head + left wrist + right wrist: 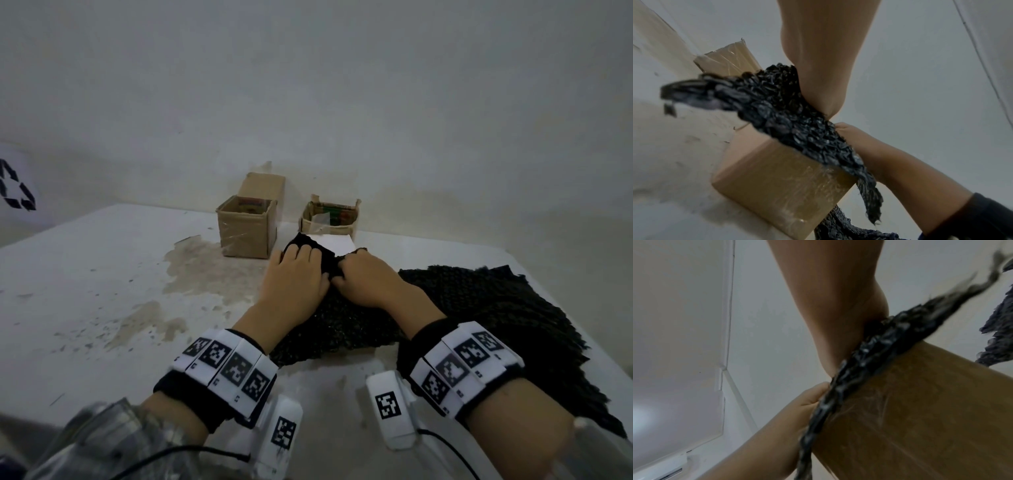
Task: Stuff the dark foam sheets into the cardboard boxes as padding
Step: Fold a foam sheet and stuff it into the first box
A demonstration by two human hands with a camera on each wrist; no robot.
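1. White table (102,274) carries your work; stains mark its left part.
2. Dark foam sheets (496,308) lie on the right side; one sheet (789,116) bunches over a near box (781,183).
3. Cardboard boxes (247,226) and (330,216) stand at the far wall.
4. Your left hand (294,277) and right hand (366,277) both grip that sheet.

The foam sheet (479,301) looks dark, bumpy and slightly shiny. The cardboard box (247,228) is matt brown with glossy tape; the table (85,274) is white and stained.
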